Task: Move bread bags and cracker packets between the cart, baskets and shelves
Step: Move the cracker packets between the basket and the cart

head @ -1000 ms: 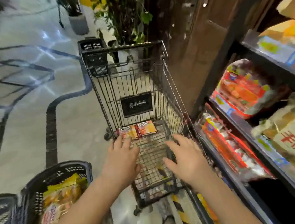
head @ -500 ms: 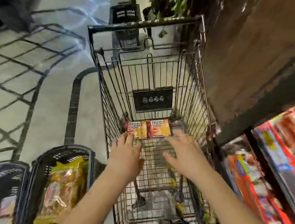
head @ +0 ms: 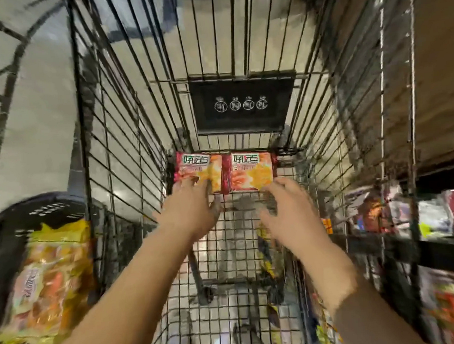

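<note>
Two red-and-orange cracker packets lie side by side at the far end of the wire cart (head: 127, 158) floor. My left hand (head: 193, 209) reaches in with fingers spread, its tips over the near edge of the left packet (head: 197, 170). My right hand (head: 291, 210) is spread too, its fingertips just short of the right packet (head: 250, 170). Neither hand grips anything. A yellow bread bag (head: 47, 283) lies in a dark plastic basket (head: 9, 221) left of the cart.
A shelf (head: 443, 247) with colourful packets runs along the right of the cart. A brown wall stands behind it. A black sign plate (head: 243, 105) hangs on the cart's far end. Tiled floor lies to the left.
The view has dropped down into the cart. Both hands have gone forward along the cart floor to the two cracker packets.
</note>
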Tool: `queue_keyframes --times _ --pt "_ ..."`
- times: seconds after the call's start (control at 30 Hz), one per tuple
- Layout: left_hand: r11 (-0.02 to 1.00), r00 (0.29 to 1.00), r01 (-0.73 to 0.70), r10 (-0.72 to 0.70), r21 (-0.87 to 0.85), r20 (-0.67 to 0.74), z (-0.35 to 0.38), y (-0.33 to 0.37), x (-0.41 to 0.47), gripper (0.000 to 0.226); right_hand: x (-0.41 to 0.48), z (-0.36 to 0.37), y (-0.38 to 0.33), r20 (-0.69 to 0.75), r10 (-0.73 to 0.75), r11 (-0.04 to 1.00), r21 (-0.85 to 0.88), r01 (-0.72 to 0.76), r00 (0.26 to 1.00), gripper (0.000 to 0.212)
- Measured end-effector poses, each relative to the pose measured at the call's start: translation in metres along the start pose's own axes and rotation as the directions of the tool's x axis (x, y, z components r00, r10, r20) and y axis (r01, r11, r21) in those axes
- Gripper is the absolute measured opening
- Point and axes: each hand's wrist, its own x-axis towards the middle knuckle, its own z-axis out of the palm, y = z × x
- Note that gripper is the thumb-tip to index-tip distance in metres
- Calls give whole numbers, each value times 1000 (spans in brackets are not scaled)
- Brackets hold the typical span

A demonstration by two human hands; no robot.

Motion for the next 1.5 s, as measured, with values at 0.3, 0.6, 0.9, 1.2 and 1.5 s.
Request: queue_keyframes --times 0.3,0.6,0.9,1.2,1.5 --pt "912 964 219 -257 -347 -66 60 -5 96 62 77 54 40 -78 14 999 29 -12 997 44" --pt "870 901 346 -413 -351 -136 91 -34 155 88 115 67 60 -104 30 999 -10 -31 994 36" --pt "742 865 374 -495 -557 -79 86 -45 165 78 135 74 68 7 332 780 561 -278 943 36" --pt "735 865 358 -493 -576 -92 80 -46 149 78 139 68 74 239 421 568 683 -459 875 21" --pt "689 929 222 -364 -690 -64 57 -30 97 51 85 53 66 235 414 405 817 -410 879 62"
